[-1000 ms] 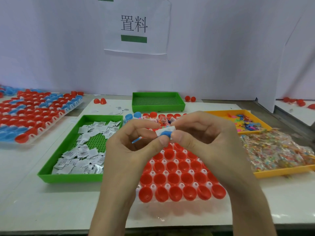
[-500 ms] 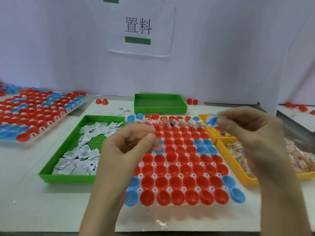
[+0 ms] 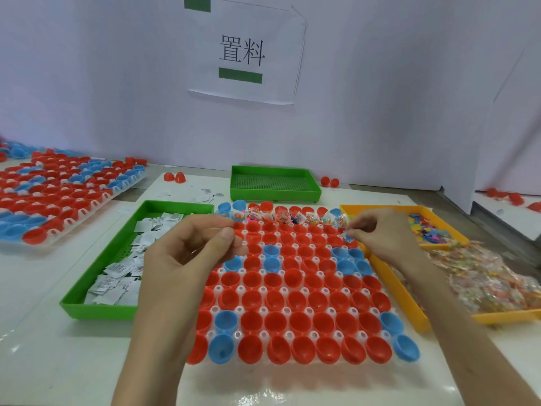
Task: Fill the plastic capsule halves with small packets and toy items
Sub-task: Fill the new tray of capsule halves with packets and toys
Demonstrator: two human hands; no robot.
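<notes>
We look down on a white desk [image 3: 52,332] where a rack [image 3: 292,300] of red and blue capsule halves sits between a green tray [image 3: 96,306] of white packets [image 3: 117,276] and a yellow tray [image 3: 395,294] of toy bits. Our right hand [image 3: 386,235] pinches a small blue and white item [image 3: 348,236] over the rack's far right corner. Our left hand [image 3: 187,259] hovers over the rack's left edge, fingers loosely curled, thumb touching forefinger; whether it grips anything we cannot tell. The far row already holds filled halves.
</notes>
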